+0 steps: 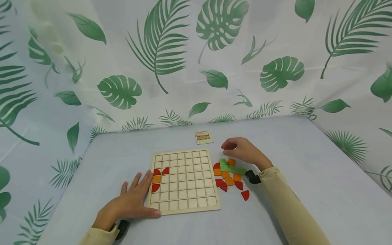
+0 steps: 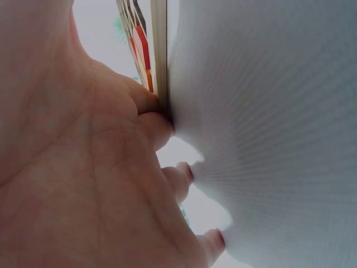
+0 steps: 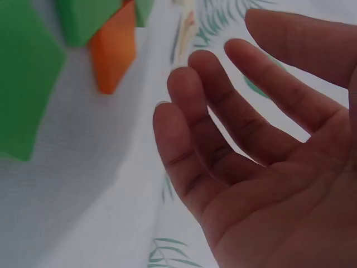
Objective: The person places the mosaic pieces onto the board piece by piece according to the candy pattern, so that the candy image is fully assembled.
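A wooden grid board lies flat on the table. Three red quarter-circle tiles and an orange square tile sit in cells at its left side. My left hand rests against the board's left edge, fingers spread and thumb at the near left corner; the left wrist view shows its palm beside the board's edge. Above the loose tiles, right of the board, hovers my right hand. In the right wrist view its loosely bent fingers hold nothing.
Loose green tiles, orange tiles and red tiles lie in a cluster right of the board. Beyond the board is a small pattern card. A leaf-print cloth hangs behind the table.
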Demonstrator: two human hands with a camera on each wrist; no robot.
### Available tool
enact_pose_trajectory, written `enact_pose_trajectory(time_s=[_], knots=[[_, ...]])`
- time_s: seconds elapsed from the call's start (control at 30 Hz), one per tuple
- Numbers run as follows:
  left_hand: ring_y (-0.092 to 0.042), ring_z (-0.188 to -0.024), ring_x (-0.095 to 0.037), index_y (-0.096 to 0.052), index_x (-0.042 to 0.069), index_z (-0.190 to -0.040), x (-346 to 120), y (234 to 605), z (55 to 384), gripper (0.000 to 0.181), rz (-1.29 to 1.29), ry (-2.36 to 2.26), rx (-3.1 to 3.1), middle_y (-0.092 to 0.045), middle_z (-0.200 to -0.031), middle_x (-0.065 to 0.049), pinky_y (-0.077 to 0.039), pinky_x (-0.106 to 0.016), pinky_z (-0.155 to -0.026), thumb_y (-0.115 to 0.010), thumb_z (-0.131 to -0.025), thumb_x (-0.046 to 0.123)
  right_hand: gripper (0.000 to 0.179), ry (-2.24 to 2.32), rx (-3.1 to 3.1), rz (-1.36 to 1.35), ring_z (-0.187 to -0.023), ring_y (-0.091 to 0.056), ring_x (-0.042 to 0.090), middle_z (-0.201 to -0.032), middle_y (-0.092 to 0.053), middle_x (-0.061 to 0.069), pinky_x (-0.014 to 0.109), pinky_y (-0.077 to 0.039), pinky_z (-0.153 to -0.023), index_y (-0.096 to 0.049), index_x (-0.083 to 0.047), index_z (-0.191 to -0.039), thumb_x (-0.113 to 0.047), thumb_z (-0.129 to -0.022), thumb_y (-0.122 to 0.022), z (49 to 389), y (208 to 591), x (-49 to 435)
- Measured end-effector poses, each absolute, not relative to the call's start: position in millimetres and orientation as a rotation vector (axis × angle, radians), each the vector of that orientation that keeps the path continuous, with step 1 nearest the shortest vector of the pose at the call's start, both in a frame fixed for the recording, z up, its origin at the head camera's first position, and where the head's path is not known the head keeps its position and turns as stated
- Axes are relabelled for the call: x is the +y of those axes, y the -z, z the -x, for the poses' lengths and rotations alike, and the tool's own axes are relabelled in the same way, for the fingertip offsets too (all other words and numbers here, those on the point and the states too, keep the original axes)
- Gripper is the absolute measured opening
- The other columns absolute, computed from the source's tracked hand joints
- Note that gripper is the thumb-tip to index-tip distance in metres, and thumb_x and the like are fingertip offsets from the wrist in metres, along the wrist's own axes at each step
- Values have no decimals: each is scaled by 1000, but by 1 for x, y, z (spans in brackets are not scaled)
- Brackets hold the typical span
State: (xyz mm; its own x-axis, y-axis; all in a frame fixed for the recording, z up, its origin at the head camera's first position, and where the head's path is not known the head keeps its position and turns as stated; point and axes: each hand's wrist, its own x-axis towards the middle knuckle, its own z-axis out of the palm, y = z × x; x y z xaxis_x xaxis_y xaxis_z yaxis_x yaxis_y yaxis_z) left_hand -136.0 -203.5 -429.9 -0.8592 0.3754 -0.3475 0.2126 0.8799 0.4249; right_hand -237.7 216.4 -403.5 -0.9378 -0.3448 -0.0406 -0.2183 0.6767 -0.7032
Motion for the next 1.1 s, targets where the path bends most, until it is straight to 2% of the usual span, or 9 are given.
enact_pose_trajectory(time_s=[0.13, 0.33, 0.6, 0.87, 1.1], knots=[[3, -161, -48, -8, 3, -172, -203, 429, 136, 139, -437, -527, 2624, -5, -179, -17, 2, -81, -116, -87, -78, 68, 22, 1044, 2665, 461, -99, -62, 27, -108, -72, 7, 46, -55, -93, -75, -1, -118, -13, -100, -73, 241, 411, 214], [3, -161, -48, -9, 3, -172, -203, 429, 136, 138, -443, -528, 2630, -5, -179, -17, 2, -81, -116, -87, -78, 68, 20, 932, 2639, 446, -106, -60, 31, -112, -70, 7, 51, -54, -100, -76, -5, -114, -10, -94, -77, 241, 416, 209], [3, -161, -48, -9, 2, -172, -202, 428, 136, 138, -440, -540, 2624, -5, -179, -17, 2, -81, -116, -88, -78, 67, 11, 838, 2661, 542, -103, -57, 29, -105, -62, 7, 47, -54, -96, -75, -7, -104, -4, -94, -76, 243, 420, 205], [3, -161, -48, -9, 2, -172, -203, 428, 135, 138, -429, -536, 2621, -5, -179, -17, 2, -81, -116, -88, -78, 67, 14, 861, 2649, 583, -103, -59, 29, -104, -67, 6, 49, -54, -97, -68, -7, -103, 1, -93, -73, 243, 422, 202], [4, -162, -46, -7, 4, -172, -204, 429, 136, 139, -427, -539, 2616, -4, -179, -16, 2, -80, -117, -87, -78, 69, 15, 896, 2648, 523, -101, -61, 29, -104, -70, 5, 51, -55, -97, -73, -7, -104, 2, -94, -67, 241, 418, 203]])
